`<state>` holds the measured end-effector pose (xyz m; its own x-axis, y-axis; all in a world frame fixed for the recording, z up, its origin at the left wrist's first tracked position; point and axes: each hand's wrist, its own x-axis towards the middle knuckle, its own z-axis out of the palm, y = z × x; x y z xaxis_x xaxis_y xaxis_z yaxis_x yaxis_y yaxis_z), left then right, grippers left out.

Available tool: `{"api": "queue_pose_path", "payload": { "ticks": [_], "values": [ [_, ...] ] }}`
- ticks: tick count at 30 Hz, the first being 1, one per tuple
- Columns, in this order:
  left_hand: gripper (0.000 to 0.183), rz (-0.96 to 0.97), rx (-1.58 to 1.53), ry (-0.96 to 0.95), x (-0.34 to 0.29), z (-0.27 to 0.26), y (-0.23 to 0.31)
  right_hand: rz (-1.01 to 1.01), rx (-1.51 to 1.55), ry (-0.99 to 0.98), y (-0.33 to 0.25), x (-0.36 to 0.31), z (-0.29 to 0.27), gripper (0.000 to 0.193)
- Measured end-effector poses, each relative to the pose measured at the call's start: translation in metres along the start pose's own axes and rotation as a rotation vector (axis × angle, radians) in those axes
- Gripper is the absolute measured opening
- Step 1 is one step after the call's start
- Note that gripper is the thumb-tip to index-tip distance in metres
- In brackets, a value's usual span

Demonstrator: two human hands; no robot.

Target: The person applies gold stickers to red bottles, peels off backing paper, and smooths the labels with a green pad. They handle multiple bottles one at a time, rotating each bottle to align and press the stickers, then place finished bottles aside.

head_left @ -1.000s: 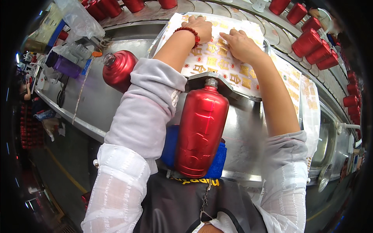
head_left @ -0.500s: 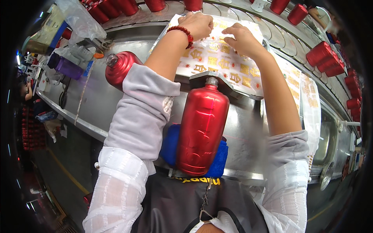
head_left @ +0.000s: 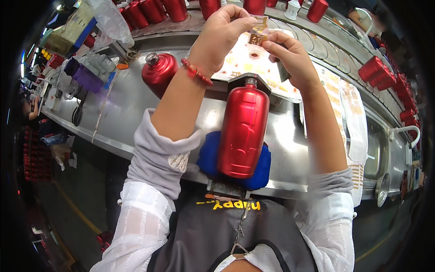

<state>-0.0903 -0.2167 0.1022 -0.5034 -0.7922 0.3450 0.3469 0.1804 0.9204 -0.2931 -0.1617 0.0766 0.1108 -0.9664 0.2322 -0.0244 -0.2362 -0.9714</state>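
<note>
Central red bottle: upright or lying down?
Lying down: the red bottle shows its long side, base toward the person over blue cloth, neck at the dark bracket.

Pinching a small gold-patterned strip (head_left: 258,31) with left hand (head_left: 219,38) and right hand (head_left: 292,59).
Raised over a white printed sheet (head_left: 240,61), just beyond a red bottle (head_left: 244,131) lying over blue cloth (head_left: 207,155).

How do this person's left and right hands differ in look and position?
The left hand wears a red bead bracelet at the wrist; the right hand shows none. The left hand is at the picture-upper end of the small gold label, while the right hand is at its lower end. Both hands are ungloved and have fingertips on that label.
</note>
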Motion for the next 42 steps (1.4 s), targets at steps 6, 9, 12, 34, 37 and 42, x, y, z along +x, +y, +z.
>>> {"api": "queue_pose_path", "payload": {
  "ticks": [6,9,12,34,37,42],
  "values": [
    [0.006,0.020,-0.112,0.027,-0.080,0.026,0.022,-0.103,-0.011,0.068,-0.050,-0.060,0.022,0.014],
    [0.016,-0.174,-0.020,-0.056,-0.111,0.023,0.029,-0.287,-0.489,0.021,-0.072,-0.084,0.021,0.009],
    [0.048,-0.062,0.285,-0.170,-0.128,0.008,0.037,-0.419,-0.846,-0.090,-0.101,-0.101,0.037,0.009],
    [0.013,-0.086,0.270,-0.249,-0.157,0.063,0.058,0.047,-0.005,0.001,-0.055,-0.183,0.040,0.073],
    [0.011,0.018,0.313,-0.233,-0.162,0.067,0.049,0.008,0.089,-0.006,-0.060,-0.187,0.065,0.071],
    [0.012,0.153,0.531,-0.176,-0.175,0.067,0.043,-0.216,-0.291,0.106,-0.063,-0.176,0.063,0.015]
  ]
}}
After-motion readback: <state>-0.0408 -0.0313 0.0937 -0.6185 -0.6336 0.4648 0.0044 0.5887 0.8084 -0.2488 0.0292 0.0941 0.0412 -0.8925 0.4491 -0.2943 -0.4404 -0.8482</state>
